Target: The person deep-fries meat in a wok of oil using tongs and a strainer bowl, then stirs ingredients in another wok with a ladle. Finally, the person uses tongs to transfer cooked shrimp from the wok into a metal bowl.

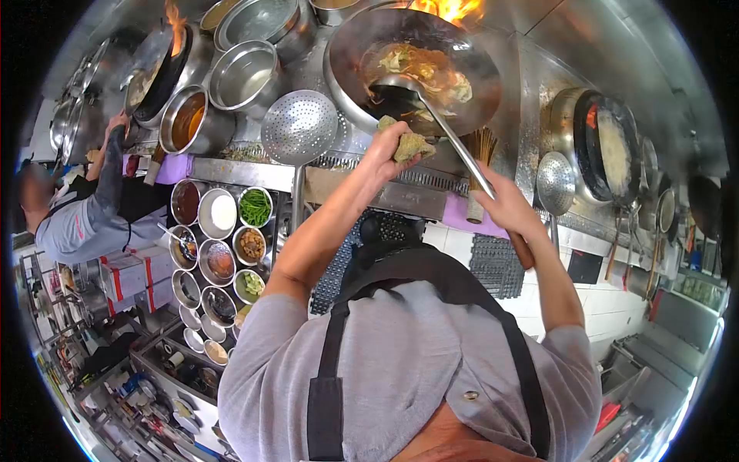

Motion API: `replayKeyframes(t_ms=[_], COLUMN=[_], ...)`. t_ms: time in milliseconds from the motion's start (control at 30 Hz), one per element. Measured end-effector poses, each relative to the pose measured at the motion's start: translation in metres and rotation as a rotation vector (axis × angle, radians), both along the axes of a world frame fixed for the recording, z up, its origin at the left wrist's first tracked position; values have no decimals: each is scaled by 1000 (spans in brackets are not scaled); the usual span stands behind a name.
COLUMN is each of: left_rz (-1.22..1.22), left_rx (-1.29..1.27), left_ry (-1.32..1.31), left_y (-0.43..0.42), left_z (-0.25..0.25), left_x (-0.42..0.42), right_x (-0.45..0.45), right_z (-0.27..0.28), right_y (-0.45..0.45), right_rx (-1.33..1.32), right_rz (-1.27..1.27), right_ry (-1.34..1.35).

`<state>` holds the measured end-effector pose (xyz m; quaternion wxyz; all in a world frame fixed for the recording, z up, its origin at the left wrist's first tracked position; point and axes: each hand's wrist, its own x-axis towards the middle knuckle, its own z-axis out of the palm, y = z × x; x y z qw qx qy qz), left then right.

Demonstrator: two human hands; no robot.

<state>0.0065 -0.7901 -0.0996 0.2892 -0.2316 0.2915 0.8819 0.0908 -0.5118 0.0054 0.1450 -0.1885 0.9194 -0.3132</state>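
Observation:
Fingers wrapped round a greenish cloth (414, 147), my left hand (391, 148) is at the near rim of a large wok (477, 85). Noodle-like food (431, 73) in brown sauce lies inside that wok. My right hand (504, 202) grips the long handle of a metal ladle (450, 137), whose wooden end points down toward me. The ladle's bowl rests in the food. Behind my right hand a bamboo brush (481, 150) stands at the stove's edge.
Flames (446, 9) rise behind the wok. A perforated strainer (300, 127) and metal pots (245, 75) stand left; ingredient bowls (217, 214) lower left. Another wok (616, 146) and a strainer (556, 183) are right. A co-worker (92, 208) holds a flaming wok far left.

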Motion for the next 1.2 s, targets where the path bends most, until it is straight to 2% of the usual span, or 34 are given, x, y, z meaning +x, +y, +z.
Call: replayKeyframes(t_ms=[100, 167, 233, 300, 367, 433, 500, 533, 567, 600, 633, 700, 767, 800, 900, 933, 1000, 1100, 1167, 1200], left_rz=[11, 21, 96, 53, 33, 11, 48, 119, 74, -3, -32, -148, -18, -31, 35, 35, 47, 108, 80, 87], left_rx=[-66, -46, -117, -100, -105, -142, -177, -194, -140, -60, -41, 25, -15, -24, -122, -111, -90, -42, -25, -126], left_ry=[55, 120, 126, 138, 100, 10, -21, -112, -113, -101, -101, -65, 24, 52, 160, 152, 137, 65, 38, 16], left_y=[3, -2, -6, -13, -9, -4, -5, -6, -7, -18, -15, -18, -11, -10, -16, -19, -22, -14, -7, -3], left_z=[-5, -38, -62, -56, -43, -13, 0, 9, 32, -2, 17, 7, -19, -36, -80, -78, -72, -46, -29, -29], left_x=[7, 31, 70, 102, 99, 64, 25, 17, 17, 6, 9, -4, -1, 10, 62, 78, 95, 49, 14, -3], right_x=[-26, -36, -33, -23, -8, 9, 21, 25, 29, 33, 37, 31, 16, 7, -2, 2, 12, 37, 48, 55], right_z=[-18, -20, -23, -22, -18, -18, 30, 37, 44, 51, 31, 25, -6, -18, -28, -29, -43, -35, 21, 24], right_y=[-30, -45, -42, -36, -23, -12, -3, 4, 10, 18, 24, 11, -5, -13, -28, -28, -18, 0, 9, 14], right_rx=[7, 53, 36, -23, -112, -201, -266, -216, -168, -122, -57, -36, 32, 46, 120, 127, -33, -165, -156, -88], right_rz=[-128, -237, -250, -244, -205, -266, -346, -267, -191, -119, -36, -134, -201, -243, -280, -286, -290, -255, -252, -246], right_ry=[-61, -116, -56, 4, 64, -220, -559, -511, -458, -402, -142, -186, -135, -143, -164, -99, -46, 47, -237, -260])
